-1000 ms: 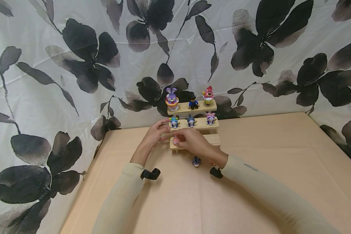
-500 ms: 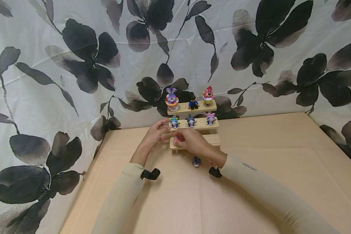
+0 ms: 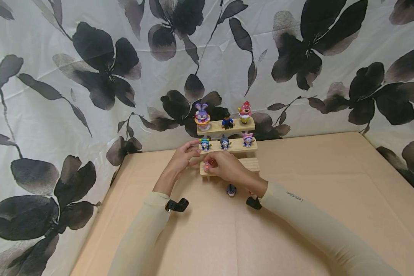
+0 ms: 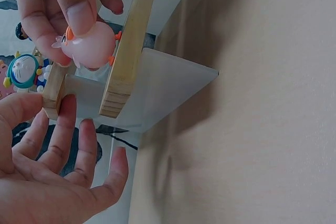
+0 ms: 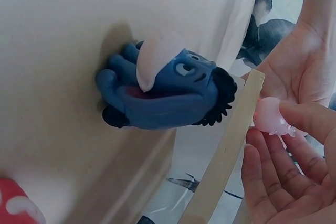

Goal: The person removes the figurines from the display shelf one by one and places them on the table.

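Pink figurine [image 4: 96, 45] in the pinching grip of the right hand [image 3: 224, 165], apparently being set on the lowest shelf [image 3: 251, 165]; left hand [image 3: 182, 158] pinches the middle shelf [image 4: 52, 88]. Gentle release seems needed next.

Soft, even light fills the head view, leaving diffuse shadows beside the left sleeve [image 3: 138, 237] and along the worktop [image 3: 296, 234]. Both wrist views look dimmer and greyer. In the left, the wooden shelf [image 4: 130, 51] throws a broad, fuzzy-edged shadow; in the right, gentle shading borders the blue figure [image 5: 163, 106].
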Demonstrator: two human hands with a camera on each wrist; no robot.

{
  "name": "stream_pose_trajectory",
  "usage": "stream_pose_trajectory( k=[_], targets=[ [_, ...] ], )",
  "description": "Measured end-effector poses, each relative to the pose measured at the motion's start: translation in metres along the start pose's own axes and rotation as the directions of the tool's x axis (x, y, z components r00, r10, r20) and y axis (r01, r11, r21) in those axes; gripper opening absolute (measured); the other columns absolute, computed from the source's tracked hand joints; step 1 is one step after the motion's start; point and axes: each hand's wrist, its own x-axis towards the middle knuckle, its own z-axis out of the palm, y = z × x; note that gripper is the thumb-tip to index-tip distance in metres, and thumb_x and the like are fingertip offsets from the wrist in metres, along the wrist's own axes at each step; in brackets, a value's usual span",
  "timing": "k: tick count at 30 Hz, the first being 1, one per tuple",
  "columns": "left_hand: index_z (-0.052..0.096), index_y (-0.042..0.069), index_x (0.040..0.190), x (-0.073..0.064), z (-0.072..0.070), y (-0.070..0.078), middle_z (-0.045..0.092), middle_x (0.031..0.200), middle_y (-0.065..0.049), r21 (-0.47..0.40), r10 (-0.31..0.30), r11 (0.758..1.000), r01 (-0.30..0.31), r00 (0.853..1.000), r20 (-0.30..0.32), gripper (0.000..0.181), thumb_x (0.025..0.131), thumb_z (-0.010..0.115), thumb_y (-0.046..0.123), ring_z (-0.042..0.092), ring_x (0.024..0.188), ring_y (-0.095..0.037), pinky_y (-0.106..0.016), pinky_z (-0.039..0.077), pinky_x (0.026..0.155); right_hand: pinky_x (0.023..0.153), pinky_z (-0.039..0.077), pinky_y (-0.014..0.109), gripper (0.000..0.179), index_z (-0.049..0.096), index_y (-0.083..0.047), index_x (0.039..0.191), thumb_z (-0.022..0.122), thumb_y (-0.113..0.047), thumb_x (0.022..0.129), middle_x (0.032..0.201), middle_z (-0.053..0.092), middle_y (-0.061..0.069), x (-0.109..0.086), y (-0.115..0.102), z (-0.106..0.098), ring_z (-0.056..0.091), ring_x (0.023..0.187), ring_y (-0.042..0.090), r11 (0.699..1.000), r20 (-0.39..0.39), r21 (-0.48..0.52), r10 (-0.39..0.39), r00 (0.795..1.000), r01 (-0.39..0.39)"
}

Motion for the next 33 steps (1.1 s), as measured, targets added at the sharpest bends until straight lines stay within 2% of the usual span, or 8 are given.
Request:
stream_pose_trajectory(
  k=[11, 19, 33],
  targets=[
    [0.055, 0.015, 0.143, 0.000, 0.000, 0.000, 0.059, 0.129, -0.012, -0.007, 0.007, 1.000, -0.007, 1.000, 0.003, 0.046, 0.099, 0.062, 0.008, 0.058, 0.119, -0.025, -0.057, 0.043, 0.108, 0.076, 0.055, 0.025, 0.020, 0.073, -0.011, 0.111, 0.077, -0.016, 0.091, 0.101, 0.072, -0.002, -0.006, -0.001, -0.001, 0.069, 0.093, 0.016, 0.999, 0.026, -0.015, -0.041, 0.999, 0.041],
    [0.054, 0.015, 0.144, 0.000, 0.000, 0.000, 0.059, 0.131, -0.013, -0.005, -0.001, 1.000, 0.001, 1.000, 0.001, 0.046, 0.099, 0.062, 0.010, 0.057, 0.124, -0.029, -0.057, 0.044, 0.108, 0.073, 0.054, 0.024, 0.020, 0.074, -0.011, 0.109, 0.076, -0.014, 0.090, 0.098, 0.072, -0.003, -0.009, -0.001, -0.001, 0.066, 0.088, 0.011, 0.996, 0.020, -0.039, -0.082, 0.996, 0.082],
    [0.055, 0.014, 0.143, 0.001, -0.001, -0.003, 0.061, 0.122, -0.008, 0.002, 0.023, 1.000, -0.023, 1.000, 0.010, 0.047, 0.098, 0.061, 0.007, 0.058, 0.118, -0.026, -0.057, 0.046, 0.105, 0.078, 0.055, 0.025, 0.013, 0.074, -0.014, 0.101, 0.079, -0.018, 0.090, 0.094, 0.071, -0.006, -0.015, -0.002, -0.002, 0.067, 0.087, 0.012, 0.993, 0.074, -0.008, -0.118, 0.990, 0.119]
  ],
)
